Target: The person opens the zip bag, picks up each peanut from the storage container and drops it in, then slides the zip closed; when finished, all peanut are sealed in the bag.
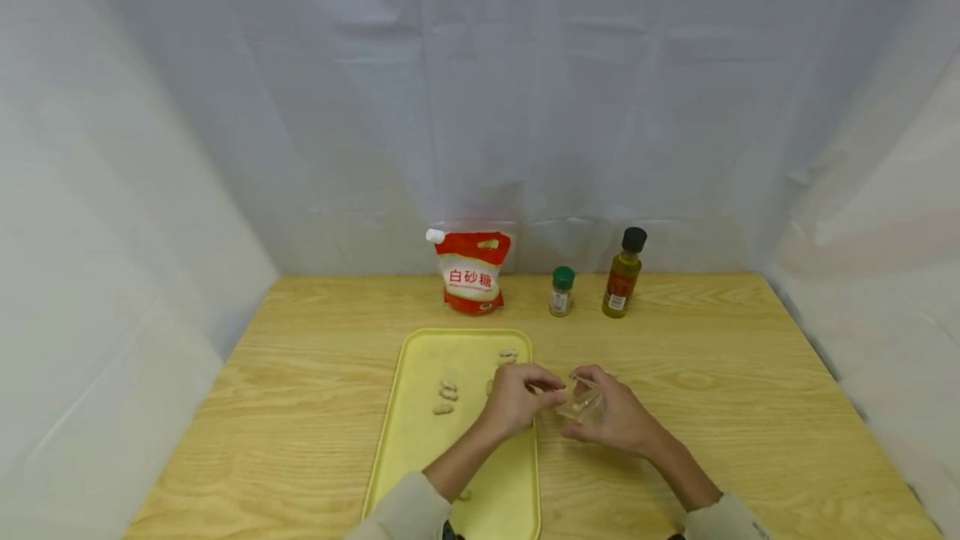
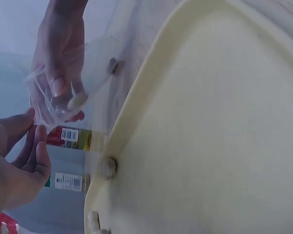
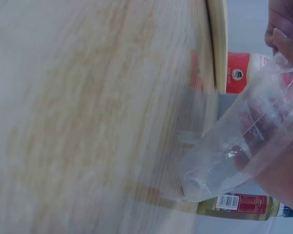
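A clear plastic bag [image 3: 234, 151] hangs between both hands, just right of the yellow tray [image 1: 401, 440]. My left hand [image 1: 517, 397] pinches the bag's mouth between thumb and fingertips. My right hand [image 1: 617, 417] holds the bag from the other side, its thumb lying along the plastic in the left wrist view. A pale peanut [image 2: 77, 101] shows through the bag near the right thumb. Several unshelled peanuts [image 1: 448, 390] lie on the tray, some partly hidden behind the left hand.
Along the back of the wooden table [image 1: 300, 373] stand a red and white sugar pouch [image 1: 471, 273], a small green-capped jar [image 1: 561, 292] and a black-capped bottle [image 1: 622, 275]. White sheeting [image 1: 480, 107] hangs behind and on both sides.
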Demonstrator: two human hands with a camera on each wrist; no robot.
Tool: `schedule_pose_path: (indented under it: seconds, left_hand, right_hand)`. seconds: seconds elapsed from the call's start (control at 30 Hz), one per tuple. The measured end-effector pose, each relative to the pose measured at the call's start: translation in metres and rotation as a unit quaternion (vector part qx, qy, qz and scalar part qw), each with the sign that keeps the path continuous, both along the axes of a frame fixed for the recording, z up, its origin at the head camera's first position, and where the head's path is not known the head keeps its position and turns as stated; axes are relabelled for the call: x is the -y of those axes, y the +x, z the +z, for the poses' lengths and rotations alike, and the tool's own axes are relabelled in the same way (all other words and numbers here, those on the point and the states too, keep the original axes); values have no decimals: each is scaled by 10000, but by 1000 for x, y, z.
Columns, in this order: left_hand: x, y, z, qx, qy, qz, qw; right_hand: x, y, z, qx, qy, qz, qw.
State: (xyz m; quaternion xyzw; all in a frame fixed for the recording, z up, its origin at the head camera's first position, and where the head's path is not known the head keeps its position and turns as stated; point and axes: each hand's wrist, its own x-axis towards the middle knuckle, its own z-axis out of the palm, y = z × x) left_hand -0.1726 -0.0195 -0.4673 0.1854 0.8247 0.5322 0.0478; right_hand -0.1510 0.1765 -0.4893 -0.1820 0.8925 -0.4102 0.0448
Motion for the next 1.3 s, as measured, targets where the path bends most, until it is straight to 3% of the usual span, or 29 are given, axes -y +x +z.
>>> schedule_pose_path:
  seconds: [0.37, 0.57, 0.7, 1.0, 1.23, 1.3]
  left_hand:
    - [34, -25, -3, -292, -171, 435, 9985]
    - [44, -40, -12, -169, -290, 769, 9965]
    - [47, -48, -20, -181, -465, 1014, 9936]
    - [43, -60, -33, -593, -795, 1313, 9864]
    - [36, -62, -42, -342, -994, 1544, 9824]
    - [36, -61, -43, -424, -954, 1552, 9823]
  right_hand:
    - [-1, 0, -2, 133, -138, -116, 9997]
    - [-2, -1, -3, 120, -146, -126, 9997]
    - [-2, -2, -3, 95, -147, -93, 9998]
    - [-2, -3, -3, 204, -172, -129, 9996]
    - [-1, -2, -1, 156, -190, -99, 9996]
    - [-1, -2, -1, 141, -188, -95, 9997]
